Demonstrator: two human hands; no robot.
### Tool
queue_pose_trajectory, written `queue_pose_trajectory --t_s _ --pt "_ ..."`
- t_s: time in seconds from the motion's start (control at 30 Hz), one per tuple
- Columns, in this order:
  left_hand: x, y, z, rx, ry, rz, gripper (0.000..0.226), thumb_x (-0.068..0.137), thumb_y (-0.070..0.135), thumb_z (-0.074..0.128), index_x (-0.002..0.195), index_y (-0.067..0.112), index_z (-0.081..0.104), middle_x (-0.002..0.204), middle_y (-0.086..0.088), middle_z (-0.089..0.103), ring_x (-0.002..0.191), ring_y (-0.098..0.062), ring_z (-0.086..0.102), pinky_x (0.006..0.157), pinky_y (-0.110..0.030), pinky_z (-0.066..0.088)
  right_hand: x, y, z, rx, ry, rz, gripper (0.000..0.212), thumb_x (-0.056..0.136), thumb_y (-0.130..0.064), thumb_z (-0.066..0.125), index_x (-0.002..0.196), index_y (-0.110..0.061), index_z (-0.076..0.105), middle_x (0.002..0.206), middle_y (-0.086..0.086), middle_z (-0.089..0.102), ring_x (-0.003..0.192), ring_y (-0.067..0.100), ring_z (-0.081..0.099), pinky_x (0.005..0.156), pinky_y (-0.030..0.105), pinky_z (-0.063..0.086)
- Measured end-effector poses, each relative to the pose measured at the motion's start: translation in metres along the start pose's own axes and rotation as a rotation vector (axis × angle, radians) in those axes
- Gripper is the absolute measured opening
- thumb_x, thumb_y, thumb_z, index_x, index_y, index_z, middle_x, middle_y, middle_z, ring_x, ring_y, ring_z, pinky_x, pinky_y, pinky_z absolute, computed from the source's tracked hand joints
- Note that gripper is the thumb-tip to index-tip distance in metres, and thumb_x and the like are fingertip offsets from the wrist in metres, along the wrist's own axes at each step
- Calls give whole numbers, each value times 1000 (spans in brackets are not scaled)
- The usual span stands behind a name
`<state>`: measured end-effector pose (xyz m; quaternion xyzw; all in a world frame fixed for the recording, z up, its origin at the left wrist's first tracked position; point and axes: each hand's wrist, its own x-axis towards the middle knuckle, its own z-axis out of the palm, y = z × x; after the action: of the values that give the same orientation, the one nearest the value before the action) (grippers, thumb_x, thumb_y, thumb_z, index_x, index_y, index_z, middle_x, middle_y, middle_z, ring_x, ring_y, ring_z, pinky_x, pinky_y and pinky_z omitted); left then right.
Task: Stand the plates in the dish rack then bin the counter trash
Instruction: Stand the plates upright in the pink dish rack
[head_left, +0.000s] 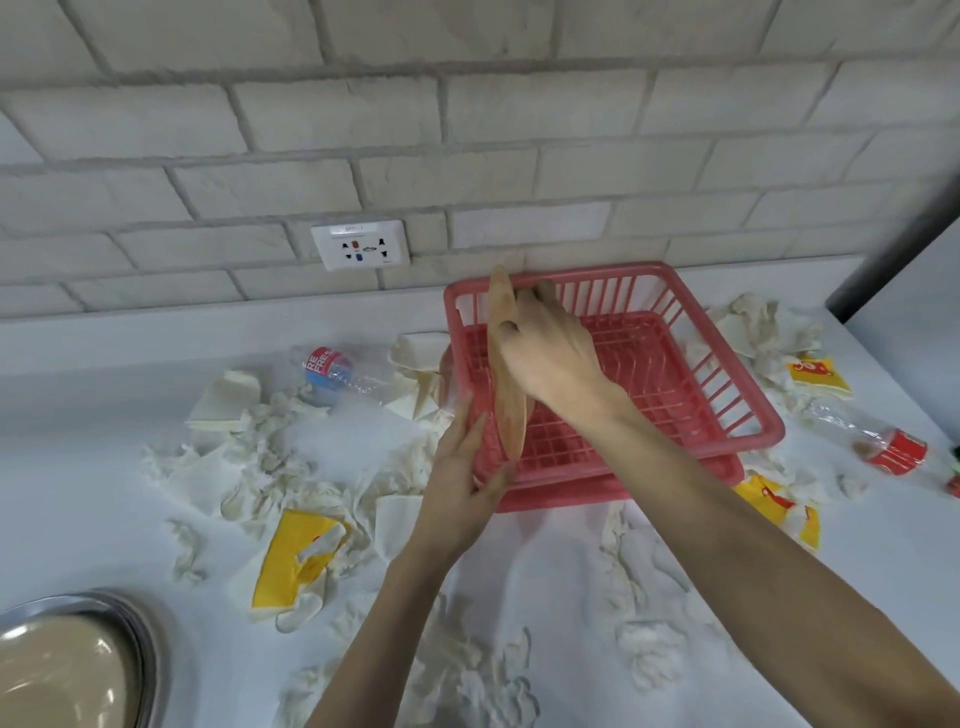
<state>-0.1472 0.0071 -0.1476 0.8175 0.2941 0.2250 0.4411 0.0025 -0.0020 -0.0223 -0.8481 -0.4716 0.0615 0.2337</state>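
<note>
Right hand (545, 358) gripped the plate (511, 423) on edge in the dish rack (719, 376); left hand (462, 483) lay flat against its side

white socket (360, 244) on brick wall (467, 130); steel basin (137, 642) lower left

plate (509, 421) upright in rack (649, 374), left end | bottle (332, 371) left of rack | basin (78, 649) front-left
</note>
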Motion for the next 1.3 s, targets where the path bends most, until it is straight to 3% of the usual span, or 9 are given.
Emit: queue_pose_trajectory --t_s 0.1,0.2,0.37,0.47,0.53,0.7,0.9,1.07,1.3 --pt "1 -3 1 -20 0 9 71 94 37 66 154 23 31 164 19 8 146 9 9 116 -17 18 -2 -7 1 -68 12 -30 39 94 -16 35 129 -6 48 118 18 48 75 31 53 70 39 47" --pt "1 -6 2 -19 7 11 72 93 35 68 154 20 32 164 18 8 146 9 9 115 -11 14 -3 -15 -15 -36 62 -32 23 93 -13 39 109 -3 51 117 17 46 74 34 57 71 43 50" --pt "1 -2 0 -69 14 52 70 90 32 70 149 37 30 163 17 10 143 14 11 110 -3 14 -4 -28 -25 -61 90 -58 20 93 -13 40 108 -4 51 108 11 44 69 30 54 64 36 43" --pt "2 -1 -1 -91 -7 62 77 85 32 70 152 31 32 164 14 12 148 5 12 120 -24 22 -6 -28 -4 -74 96 -83 20 95 -16 40 106 -4 52 116 16 48 67 32 55 60 34 41" --pt "2 -1 -2 -105 -13 60 82 82 32 70 154 24 31 165 11 13 150 1 11 121 -39 25 -6 -25 11 -126 74 -89 31 97 -20 38 121 -6 51 123 18 49 73 35 61 60 34 38" --pt "1 4 -8 -191 -3 66 73 84 38 72 149 26 41 160 12 29 146 -10 30 114 -49 37 -17 -24 26 -115 79 -97 40 96 -34 45 126 -8 49 122 17 51 73 37 63 56 34 42" --pt "-3 10 -16 -232 8 38 67 84 30 74 145 26 46 149 16 45 136 -7 44 108 -45 43 -27 -23 27 -81 77 -73 53 87 -47 53 129 -14 46 116 12 51 80 40 66 63 39 52" --pt "-5 11 -26 -221 -14 -14 67 83 33 77 142 27 46 134 23 57 124 2 52 97 -24 45 -37 -20 28 -62 32 -37 61 88 -50 53 137 -17 38 124 11 48 91 39 65 67 35 41" --pt "-10 16 -29 -229 -5 -23 63 79 37 81 134 27 51 123 17 63 118 -6 59 97 -39 52 -53 -18 29 -9 -33 10 66 89 -60 50 139 -20 34 128 8 47 98 35 64 70 36 41"
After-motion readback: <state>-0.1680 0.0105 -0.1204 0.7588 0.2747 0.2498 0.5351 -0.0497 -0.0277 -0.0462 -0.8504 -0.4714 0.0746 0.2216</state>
